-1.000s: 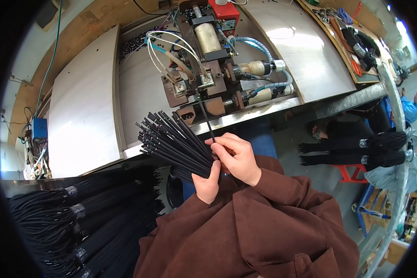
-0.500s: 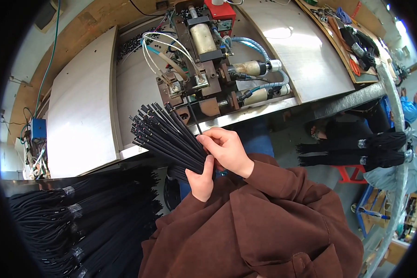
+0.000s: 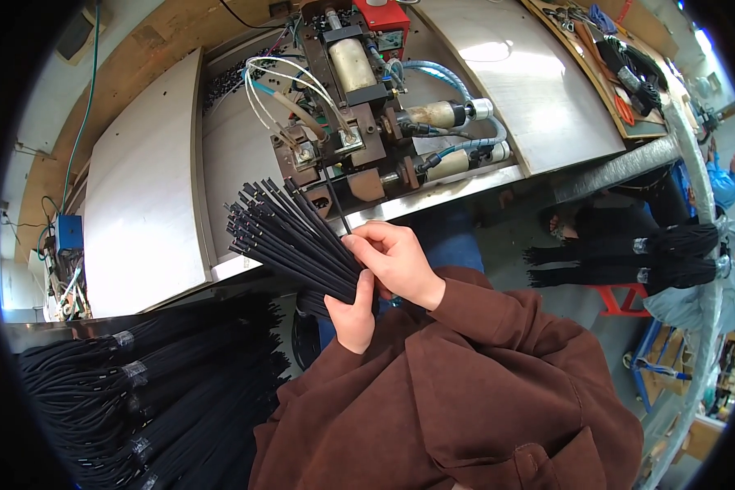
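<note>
My left hand point(image 3: 352, 319) is closed round a thick bundle of black cords point(image 3: 290, 238), its thumb pressed along the top. The cord ends fan out toward the upper left, and many carry small tips. Between thumb and fingers, my right hand point(image 3: 394, 260) pinches a single black cord point(image 3: 337, 198) beside the bundle. That cord runs up to the metal clamp part of a pneumatic machine point(image 3: 349, 140); whether its end sits inside cannot be made out. The lower part of the bundle is hidden behind my hands.
More bundles of black cord point(image 3: 82, 371), tied with clear wrap, lie at lower left. Metal plates point(image 3: 151, 180) flank the machine, with small dark pieces point(image 3: 241, 77) scattered behind. Cord bundles point(image 3: 612, 261) hang at right by a wrapped rail point(image 3: 702, 327). A person in blue point(image 3: 723, 184) sits beyond.
The view has shifted slightly. Both hands keep their grips, and the single cord still reaches up to the machine.
</note>
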The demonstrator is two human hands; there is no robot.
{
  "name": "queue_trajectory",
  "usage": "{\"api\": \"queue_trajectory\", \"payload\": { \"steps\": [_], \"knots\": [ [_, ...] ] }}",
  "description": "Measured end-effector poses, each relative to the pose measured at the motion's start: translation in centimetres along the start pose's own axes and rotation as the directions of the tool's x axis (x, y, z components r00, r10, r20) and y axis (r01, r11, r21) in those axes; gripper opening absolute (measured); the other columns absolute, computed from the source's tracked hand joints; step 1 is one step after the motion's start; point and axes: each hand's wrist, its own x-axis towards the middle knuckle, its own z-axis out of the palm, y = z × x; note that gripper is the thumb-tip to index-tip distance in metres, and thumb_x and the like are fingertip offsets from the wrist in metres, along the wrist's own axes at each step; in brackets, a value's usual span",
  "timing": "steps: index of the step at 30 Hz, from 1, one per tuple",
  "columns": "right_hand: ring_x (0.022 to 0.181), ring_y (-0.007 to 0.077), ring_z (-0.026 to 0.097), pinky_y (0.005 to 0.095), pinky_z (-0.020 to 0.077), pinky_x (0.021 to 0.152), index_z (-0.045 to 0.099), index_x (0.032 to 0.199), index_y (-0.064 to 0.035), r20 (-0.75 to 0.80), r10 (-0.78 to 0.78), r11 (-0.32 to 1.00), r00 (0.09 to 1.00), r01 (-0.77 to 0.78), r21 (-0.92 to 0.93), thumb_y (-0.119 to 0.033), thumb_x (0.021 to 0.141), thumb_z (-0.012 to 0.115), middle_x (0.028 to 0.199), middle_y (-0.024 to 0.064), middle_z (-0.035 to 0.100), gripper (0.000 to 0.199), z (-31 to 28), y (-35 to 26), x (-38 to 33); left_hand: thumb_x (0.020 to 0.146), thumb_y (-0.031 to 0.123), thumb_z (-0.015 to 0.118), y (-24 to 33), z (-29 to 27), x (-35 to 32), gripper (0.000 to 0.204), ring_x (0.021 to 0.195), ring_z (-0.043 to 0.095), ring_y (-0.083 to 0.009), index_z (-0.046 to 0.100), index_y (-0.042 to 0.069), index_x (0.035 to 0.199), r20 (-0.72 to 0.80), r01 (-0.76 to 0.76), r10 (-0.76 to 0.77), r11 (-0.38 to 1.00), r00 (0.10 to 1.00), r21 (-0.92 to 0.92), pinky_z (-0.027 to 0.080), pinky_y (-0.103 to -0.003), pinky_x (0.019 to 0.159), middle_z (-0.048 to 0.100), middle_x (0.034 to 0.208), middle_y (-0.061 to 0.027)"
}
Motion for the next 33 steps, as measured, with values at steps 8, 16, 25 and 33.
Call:
{"api": "queue_trajectory", "payload": {
  "steps": [8,16,25,33],
  "knots": [
    [0.036,0.0047,0.043,0.0197,0.0309,0.032,0.06,0.089,0.001,0.036,0.074,0.997,0.997,-0.073,-0.016,-0.016,0.089,0.056,0.058,0.0001,0.055,0.017,-0.2,-0.4,-0.2,0.088,0.002,0.051,-0.2,-0.2,0.0,0.009,0.058,0.055,-0.0101,0.056,-0.003,0.093,-0.004,0.01,-0.01,1.0,1.0,-0.005,0.043,-0.021,0.053,0.059,0.074,-0.0042],
    [0.045,0.0034,0.046,0.0188,0.0339,0.036,0.063,0.093,-0.0008,0.1,0.157,0.984,0.983,-0.164,0.075,-0.017,0.085,0.062,0.066,-0.0014,0.056,0.018,-0.5,-0.2,-1.2,0.089,0.005,0.054,-0.5,-0.5,0.0,0.014,0.061,0.055,-0.0092,0.056,-0.002,0.1,0.017,0.019,-0.019,1.0,1.0,-0.022,0.044,-0.021,0.055,0.06,0.083,-0.0039],
    [0.049,0.0037,0.048,0.0181,0.036,0.04,0.061,0.096,-0.0011,-0.002,-0.077,0.994,0.997,0.077,0.079,-0.011,0.088,0.057,0.074,0.0014,0.058,0.013,-0.8,0.4,-1.6,0.088,0.002,0.053,-0.8,-0.5,-0.2,0.015,0.067,0.057,-0.0095,0.057,-0.003,0.101,0.007,-0.038,0.038,0.999,0.999,-0.01,0.046,-0.021,0.06,0.06,0.084,-0.004],
    [0.051,0.0025,0.048,0.0179,0.0354,0.042,0.062,0.094,-0.001,-0.018,0.065,0.976,0.998,-0.06,0.207,-0.012,0.088,0.057,0.073,0.0003,0.059,0.014,-0.5,0.5,-1.4,0.086,0.003,0.055,-1.5,-1.2,-0.4,0.02,0.081,0.056,-0.011,0.055,-0.002,0.105,-0.007,-0.055,0.055,0.997,0.998,-0.046,0.044,-0.024,0.074,0.059,0.094,-0.0047]
  ]
}}
